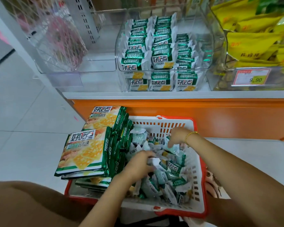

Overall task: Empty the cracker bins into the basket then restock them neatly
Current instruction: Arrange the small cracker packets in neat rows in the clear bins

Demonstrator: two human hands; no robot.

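Rummaging the basket (164, 120), left hand (138, 164) and right hand (177, 136) each clutch packets (174, 168) (pointing every way).

The white-and-red slotted plastic basket (195, 177) sits on the floor before the shelf. Small green-and-white foil cracker packets (170, 174) lie loose in it, and large flat green cracker packs (84, 149) are stacked seemingly across its left rim. Behind and above, a clear plastic bin (202, 38) holds rows of packets.
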